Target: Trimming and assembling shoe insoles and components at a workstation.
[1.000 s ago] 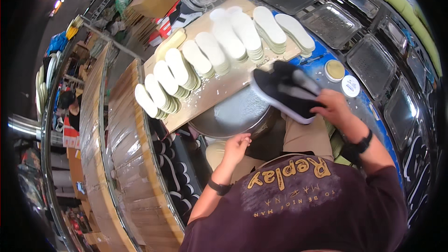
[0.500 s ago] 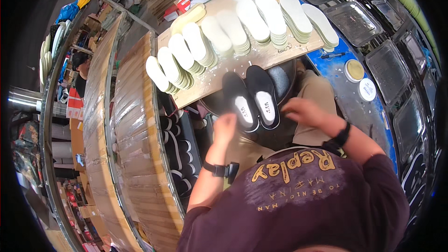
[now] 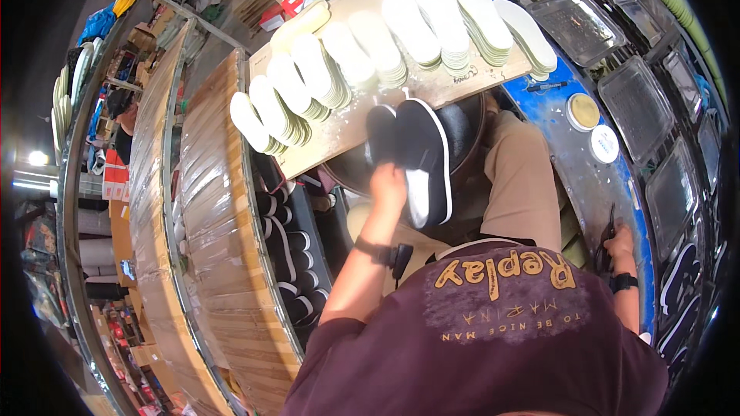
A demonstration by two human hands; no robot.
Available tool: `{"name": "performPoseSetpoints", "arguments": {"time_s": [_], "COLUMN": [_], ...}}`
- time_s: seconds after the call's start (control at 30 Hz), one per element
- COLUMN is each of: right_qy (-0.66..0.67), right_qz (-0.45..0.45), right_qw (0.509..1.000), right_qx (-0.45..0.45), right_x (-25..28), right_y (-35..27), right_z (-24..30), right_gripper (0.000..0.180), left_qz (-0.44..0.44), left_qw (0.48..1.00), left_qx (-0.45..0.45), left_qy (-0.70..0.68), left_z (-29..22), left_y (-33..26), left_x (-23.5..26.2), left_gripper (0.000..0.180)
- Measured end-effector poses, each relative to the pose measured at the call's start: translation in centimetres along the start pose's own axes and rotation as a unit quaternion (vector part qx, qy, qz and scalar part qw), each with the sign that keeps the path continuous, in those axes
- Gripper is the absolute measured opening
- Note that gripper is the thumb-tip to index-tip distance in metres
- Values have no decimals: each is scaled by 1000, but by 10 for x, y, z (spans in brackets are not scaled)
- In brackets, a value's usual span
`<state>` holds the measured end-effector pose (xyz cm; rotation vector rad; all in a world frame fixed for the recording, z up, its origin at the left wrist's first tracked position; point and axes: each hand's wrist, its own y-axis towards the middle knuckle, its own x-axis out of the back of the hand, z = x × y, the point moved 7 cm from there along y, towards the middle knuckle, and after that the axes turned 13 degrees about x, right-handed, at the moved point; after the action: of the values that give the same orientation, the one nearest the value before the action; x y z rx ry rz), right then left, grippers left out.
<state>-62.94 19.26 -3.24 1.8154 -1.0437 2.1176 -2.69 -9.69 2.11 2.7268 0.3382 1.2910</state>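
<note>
Two black slip-on shoes with white soles are over a dark round seat or basin in front of me. The nearer-right shoe shows its white insole and is tilted. Partly behind it and my hand is the other shoe, its heel end hidden. My left hand is closed at the heel end of the shoes, fingers gripping there. Off to the right, my right hand is closed around a slender dark tool on the blue-edged bench; its kind is too small to make out.
Ahead, a wooden board carries several stacks of pale insoles. A yellow-topped tin and white lid sit on the bench. Clear plastic trays line the right. Wrapped panels and shelved shoes stand left.
My right hand has moved from beside the shoes out to the bench and closed on the dark tool. My left hand has come onto the shoes, and the right shoe has tilted.
</note>
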Motion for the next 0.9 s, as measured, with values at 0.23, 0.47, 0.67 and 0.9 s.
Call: {"name": "performPoseSetpoints", "arguments": {"time_s": [0.23, 0.47, 0.67, 0.9], "right_qy": [31, 80, 207, 186], "right_qz": [-7, -136, -174, -55], "right_qw": [999, 987, 924, 786], "right_qx": [-36, 30, 269, 587], "right_x": [-27, -31, 50, 123], "right_y": [-5, -9, -1, -97], "right_z": [-19, 13, 182, 408], "right_gripper": [60, 45, 30, 53], "left_qz": [58, -15, -12, -8], "left_qw": [968, 993, 999, 996], "left_qx": [139, 66, 21, -54], "left_qy": [-202, -101, -38, 64], "left_z": [50, 56, 55, 35], "left_y": [-27, -33, -41, -53], "left_x": [59, 102, 110, 115], "left_gripper": [27, 26, 27, 26]}}
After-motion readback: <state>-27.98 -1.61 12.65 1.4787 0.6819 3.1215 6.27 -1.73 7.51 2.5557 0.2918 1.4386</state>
